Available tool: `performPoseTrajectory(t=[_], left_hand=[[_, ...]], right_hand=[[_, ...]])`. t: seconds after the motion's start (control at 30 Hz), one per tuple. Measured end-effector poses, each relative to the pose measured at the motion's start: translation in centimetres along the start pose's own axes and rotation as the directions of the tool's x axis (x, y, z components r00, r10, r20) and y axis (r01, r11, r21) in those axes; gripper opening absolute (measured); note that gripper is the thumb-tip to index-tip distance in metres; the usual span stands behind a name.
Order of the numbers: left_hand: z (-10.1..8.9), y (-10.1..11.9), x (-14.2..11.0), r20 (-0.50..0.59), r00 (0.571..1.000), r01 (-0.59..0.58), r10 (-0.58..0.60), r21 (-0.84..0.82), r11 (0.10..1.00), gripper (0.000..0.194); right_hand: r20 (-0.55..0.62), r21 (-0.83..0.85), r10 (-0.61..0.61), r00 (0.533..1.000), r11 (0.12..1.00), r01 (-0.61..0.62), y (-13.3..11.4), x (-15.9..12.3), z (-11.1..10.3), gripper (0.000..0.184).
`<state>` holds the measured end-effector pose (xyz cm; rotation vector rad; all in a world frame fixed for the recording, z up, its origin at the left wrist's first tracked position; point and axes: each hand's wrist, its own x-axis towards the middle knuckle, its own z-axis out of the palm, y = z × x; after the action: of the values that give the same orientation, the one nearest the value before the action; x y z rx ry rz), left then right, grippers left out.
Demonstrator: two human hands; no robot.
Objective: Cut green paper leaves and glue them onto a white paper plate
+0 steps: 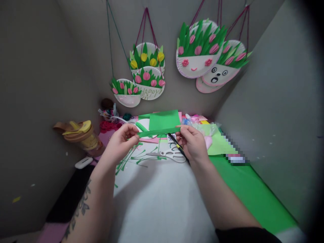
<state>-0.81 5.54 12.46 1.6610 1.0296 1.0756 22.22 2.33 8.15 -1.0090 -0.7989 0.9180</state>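
A narrow strip of green paper (159, 131) is stretched level between my two hands above the table. My left hand (126, 139) pinches its left end between thumb and fingers. At the other end, my right hand (191, 141) grips the strip with its fingers curled in. Just below lie white-handled scissors (170, 155), blades pointing left. A black and yellow pen-like stick (177, 143) passes partly behind my right hand. Thin green paper offcuts (129, 158) are scattered beneath and beside my left hand.
Green paper sheets (164, 118) and a white paper plate (145, 124) lie at the back. A brown and yellow cup (87, 136) stands left, near a white computer mouse (84, 162). Light green paper (219, 143) lies right. Decorated paper plates (198, 55) hang on the wall.
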Motion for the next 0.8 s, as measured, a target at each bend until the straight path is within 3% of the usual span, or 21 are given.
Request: performPoseTrajectory(t=[0.2,0.33,0.8], left_hand=[[0.0,0.0,0.0,0.011,1.0,-0.004,0.004,0.012,1.0,0.019],[-0.1,0.0,0.0,0.0,1.0,-0.004,0.004,0.028,1.0,0.021],[-0.7,-0.5,-0.1,0.042,0.999,-0.015,0.012,0.065,0.998,0.021]], right_hand=[[0.049,-0.093,-0.215,0.975,0.971,0.219,0.1,0.1,-0.5,0.024],[0.081,-0.171,-0.272,0.959,0.944,0.282,0.2,0.1,-0.7,0.019],[0.199,-0.257,-0.182,0.963,0.939,0.23,0.1,0.4,-1.4,0.021]])
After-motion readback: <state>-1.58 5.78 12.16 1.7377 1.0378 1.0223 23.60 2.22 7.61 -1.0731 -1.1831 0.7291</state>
